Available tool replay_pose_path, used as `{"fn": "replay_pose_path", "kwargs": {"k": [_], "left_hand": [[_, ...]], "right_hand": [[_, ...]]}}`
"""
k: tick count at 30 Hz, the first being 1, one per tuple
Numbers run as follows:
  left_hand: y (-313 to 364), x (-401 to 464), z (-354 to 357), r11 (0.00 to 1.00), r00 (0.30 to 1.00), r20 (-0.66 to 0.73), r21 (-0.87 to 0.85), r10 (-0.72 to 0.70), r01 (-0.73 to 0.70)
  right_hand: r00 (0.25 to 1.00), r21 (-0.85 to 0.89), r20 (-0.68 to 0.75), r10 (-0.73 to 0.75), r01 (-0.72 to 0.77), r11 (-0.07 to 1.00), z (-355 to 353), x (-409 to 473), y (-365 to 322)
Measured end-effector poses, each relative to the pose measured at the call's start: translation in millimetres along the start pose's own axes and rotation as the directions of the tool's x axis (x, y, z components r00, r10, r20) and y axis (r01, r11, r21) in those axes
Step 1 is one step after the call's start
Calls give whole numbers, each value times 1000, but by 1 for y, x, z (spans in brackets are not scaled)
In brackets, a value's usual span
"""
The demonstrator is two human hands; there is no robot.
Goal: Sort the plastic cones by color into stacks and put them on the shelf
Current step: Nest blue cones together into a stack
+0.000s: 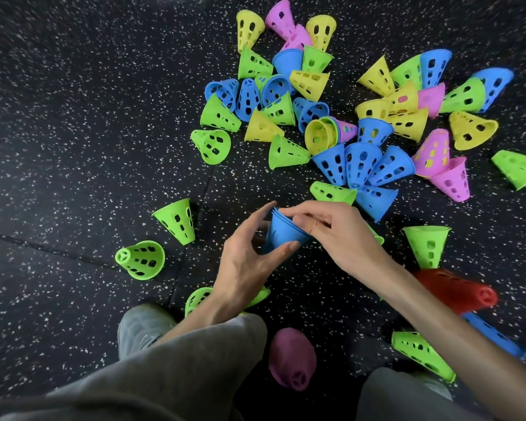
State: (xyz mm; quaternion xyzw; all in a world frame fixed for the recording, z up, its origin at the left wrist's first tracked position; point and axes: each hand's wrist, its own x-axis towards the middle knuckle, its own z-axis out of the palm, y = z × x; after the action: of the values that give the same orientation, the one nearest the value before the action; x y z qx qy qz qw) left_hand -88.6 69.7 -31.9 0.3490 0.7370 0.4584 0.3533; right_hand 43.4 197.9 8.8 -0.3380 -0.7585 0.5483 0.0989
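Observation:
A small stack of blue cones (pixel 283 233) is held just above the floor in the lower middle of the view. My left hand (pixel 246 262) grips it from the left, thumb under its side and fingers over its rim. My right hand (pixel 337 235) pinches the rim from the right. A big loose pile of blue, green, yellow and pink cones (pixel 346 117) lies beyond my hands. A fan of blue cones (pixel 362 165) sits closest, just past my fingers. The shelf is not in view.
Single green cones lie at the left (pixel 176 221), (pixel 140 259) and right (pixel 427 244). A red stack (pixel 456 288), a blue stack (pixel 492 334) and a pink cone (pixel 292 360) lie near my knees. My shoe (pixel 143 326) is on the speckled black floor (pixel 73 147).

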Motion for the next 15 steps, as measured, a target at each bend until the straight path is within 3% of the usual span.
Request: {"fn": "replay_pose_path", "kwargs": {"k": [6, 11, 15], "left_hand": [[9, 2, 11, 995, 997, 36, -79, 71, -69], [14, 9, 27, 993, 998, 42, -108, 54, -49], [14, 9, 34, 994, 994, 86, -85, 72, -65]], "right_hand": [[998, -71, 61, 13, -8, 997, -31, 0, -10], [971, 9, -232, 56, -55, 998, -80, 8, -1], [924, -156, -338, 180, -244, 957, -114, 5, 28]]}}
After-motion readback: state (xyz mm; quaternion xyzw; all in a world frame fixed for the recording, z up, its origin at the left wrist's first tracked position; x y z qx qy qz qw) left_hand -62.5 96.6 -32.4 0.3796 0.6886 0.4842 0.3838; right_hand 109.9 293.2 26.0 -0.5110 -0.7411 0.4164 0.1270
